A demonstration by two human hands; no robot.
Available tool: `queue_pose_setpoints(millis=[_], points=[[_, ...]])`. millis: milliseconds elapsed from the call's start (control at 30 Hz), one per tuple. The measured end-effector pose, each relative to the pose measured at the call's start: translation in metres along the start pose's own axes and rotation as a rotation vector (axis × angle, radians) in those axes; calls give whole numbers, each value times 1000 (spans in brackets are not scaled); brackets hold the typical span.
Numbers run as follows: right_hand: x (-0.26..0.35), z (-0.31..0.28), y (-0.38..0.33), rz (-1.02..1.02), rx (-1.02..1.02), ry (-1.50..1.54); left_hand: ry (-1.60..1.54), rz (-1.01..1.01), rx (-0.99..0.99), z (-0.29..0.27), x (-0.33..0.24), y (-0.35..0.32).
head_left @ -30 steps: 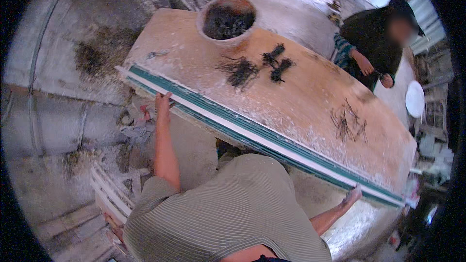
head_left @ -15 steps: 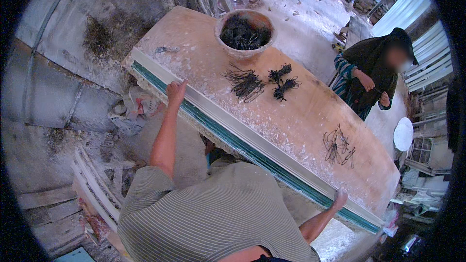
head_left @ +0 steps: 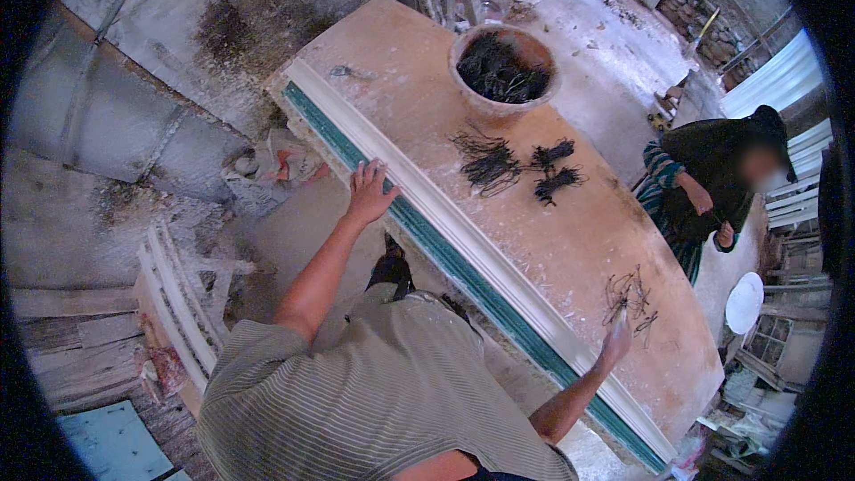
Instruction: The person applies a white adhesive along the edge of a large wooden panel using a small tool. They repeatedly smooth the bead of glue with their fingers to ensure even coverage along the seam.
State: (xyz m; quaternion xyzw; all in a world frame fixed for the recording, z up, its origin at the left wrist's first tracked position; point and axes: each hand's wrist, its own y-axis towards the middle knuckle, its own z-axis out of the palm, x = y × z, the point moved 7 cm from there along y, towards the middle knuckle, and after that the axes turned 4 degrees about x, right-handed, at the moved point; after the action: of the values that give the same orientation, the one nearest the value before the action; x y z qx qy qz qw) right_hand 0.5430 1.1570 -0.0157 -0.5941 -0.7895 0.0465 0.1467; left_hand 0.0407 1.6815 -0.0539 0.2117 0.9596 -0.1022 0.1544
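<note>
A long white moulding strip (head_left: 463,240) with a green underside lies along the near edge of a dusty brown table (head_left: 588,240). My left hand (head_left: 370,191) rests flat on the strip's left part, fingers spread. Farther right, my right hand (head_left: 614,345) presses on the same strip, close to a small bunch of dark fibres (head_left: 631,296). Neither hand is closed around anything. Two darker fibre bundles (head_left: 557,169) and a looser one (head_left: 485,160) lie mid-table, beyond the strip.
A round clay bowl (head_left: 503,71) full of dark fibres stands at the table's far end. A person in dark clothes (head_left: 712,183) stands across the table at right. Stacked white mouldings (head_left: 178,294) lie on the floor at left. Rubble covers the ground.
The view has shifted, bringing the table and strip closer. My left hand has slid along the strip toward its middle; my right hand stays on the strip's right part.
</note>
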Motion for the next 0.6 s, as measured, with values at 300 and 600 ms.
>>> queue_pose_setpoints(millis=[300,600], points=[[391,106,-83,-995,4,366,32,17,-134,-42,100,52],[725,191,-140,-1064,197,480,95,374,-50,-90,129,112]])
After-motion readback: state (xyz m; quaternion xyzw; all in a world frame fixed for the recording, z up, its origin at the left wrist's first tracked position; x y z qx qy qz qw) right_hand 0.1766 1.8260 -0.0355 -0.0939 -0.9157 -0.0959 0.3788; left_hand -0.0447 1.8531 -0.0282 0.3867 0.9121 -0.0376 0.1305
